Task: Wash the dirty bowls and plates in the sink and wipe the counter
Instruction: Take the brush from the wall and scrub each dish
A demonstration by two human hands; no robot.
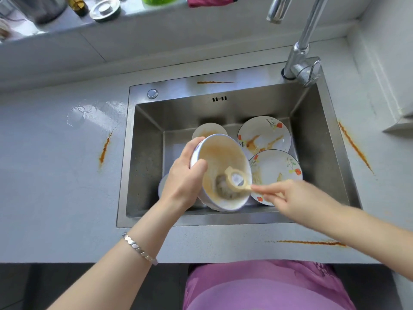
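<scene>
Left grip (185,175) clamps the tilted, sauce-smeared white bowl (221,153) at frame centre, over the steel sink (147,157). Right grip (297,198) pinches a tan-handled brush (234,179), head inside that bowl.

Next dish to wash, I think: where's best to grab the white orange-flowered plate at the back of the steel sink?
Likely the far rim of the round white orange-flowered back plate, pinched from above: its near edge lies under the similar front plate, leaving only the far rim exposed.
</scene>
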